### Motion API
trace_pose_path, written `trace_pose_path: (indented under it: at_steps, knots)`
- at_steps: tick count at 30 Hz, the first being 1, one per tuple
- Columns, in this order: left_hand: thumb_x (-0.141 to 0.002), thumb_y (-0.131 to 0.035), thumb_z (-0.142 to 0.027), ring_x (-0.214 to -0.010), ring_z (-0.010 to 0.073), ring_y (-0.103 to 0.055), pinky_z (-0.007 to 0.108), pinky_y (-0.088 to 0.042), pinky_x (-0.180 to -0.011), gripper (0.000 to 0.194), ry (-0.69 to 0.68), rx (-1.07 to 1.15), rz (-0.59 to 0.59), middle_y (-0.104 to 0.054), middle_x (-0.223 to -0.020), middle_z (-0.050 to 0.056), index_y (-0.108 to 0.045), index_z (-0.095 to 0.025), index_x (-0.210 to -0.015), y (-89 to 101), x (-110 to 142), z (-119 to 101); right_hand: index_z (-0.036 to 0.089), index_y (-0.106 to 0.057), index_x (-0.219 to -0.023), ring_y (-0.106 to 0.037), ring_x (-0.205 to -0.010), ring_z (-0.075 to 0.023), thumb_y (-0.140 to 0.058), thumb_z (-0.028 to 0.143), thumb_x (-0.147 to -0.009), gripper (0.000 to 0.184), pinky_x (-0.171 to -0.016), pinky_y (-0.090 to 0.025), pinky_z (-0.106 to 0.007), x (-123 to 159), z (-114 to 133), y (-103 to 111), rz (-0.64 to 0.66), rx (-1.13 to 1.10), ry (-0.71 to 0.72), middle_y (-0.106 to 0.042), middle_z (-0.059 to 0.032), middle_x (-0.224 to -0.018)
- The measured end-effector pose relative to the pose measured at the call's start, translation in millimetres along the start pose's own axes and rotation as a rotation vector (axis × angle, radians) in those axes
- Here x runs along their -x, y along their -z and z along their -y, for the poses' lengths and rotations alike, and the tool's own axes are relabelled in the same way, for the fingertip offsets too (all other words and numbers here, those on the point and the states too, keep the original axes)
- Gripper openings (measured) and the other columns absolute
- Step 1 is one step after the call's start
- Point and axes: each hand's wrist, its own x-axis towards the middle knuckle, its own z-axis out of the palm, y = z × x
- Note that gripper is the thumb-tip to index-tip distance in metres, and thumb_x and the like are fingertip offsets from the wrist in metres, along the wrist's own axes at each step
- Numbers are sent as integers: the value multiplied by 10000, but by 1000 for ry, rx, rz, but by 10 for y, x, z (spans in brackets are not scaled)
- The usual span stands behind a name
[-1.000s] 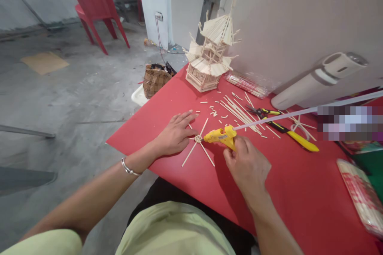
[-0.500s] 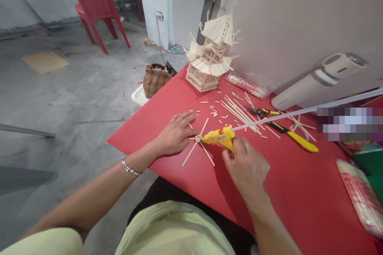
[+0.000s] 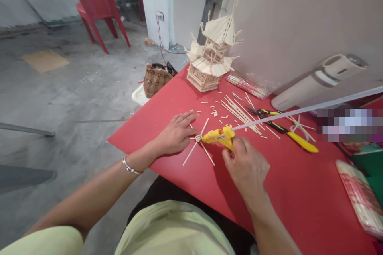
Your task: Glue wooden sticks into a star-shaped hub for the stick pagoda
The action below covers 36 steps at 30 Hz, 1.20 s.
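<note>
Yellow glue gun, gripped by right hand, stays at three o'clock of stick frame, suggesting continued gluing; left hand spread, nine o'clock.

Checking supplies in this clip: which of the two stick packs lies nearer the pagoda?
The far pack, just right of the pagoda and beyond the loose sticks. The other pack lies well away, to the right of the right hand.

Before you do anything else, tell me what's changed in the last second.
Very little: the right hand and glue gun shifted very slightly left. Nothing was taken up or let go. The left hand stayed at the stick star; pagoda, pliers and loose sticks stayed put.
</note>
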Motion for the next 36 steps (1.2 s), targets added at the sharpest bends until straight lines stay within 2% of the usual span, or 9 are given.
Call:
trace_pose_path:
  at_steps: [17, 23, 26, 36]
  knots:
    - [-830, -500, -99, -1527, 347, -236, 604, -272, -1186, 495, 6, -35, 14, -383, -1599, 75, -699, -297, -1237, 19, -3, -30, 167, -632, -1041, -535, -645, -131, -526, 181, -869, 203, -596, -299, -295, -48, 56, -40, -10, -38, -4, -705, -20, -862]
    - [-932, -533, -261, -1511, 368, -269, 593, -286, -1182, 312, 6, -15, -13, -390, -1596, 101, -733, -266, -1172, 43, -9, -61, 173, -637, -1023, -531, -633, -131, -541, 195, -871, 182, -584, -295, -297, -49, 52, -25, -13, -32, -2, -701, -17, -856]
    - [-961, -531, -357, -1506, 372, -284, 595, -303, -1170, 304, 6, -27, -19, -406, -1582, 122, -739, -261, -1161, 43, -11, -70, 179, -635, -1036, -537, -639, -135, -537, 197, -867, 196, -594, -298, -299, -33, 39, -33, -9, -21, -8, -704, -16, -866]
    - [-977, -516, -355, -1509, 359, -280, 579, -313, -1166, 303, -19, -58, -38, -423, -1570, 124, -737, -260, -1161, 3, -11, -37, 173, -630, -1028, -532, -631, -135, -549, 188, -865, 183, -586, -305, -294, -42, 34, -28, -29, -34, 3, -694, -8, -840]
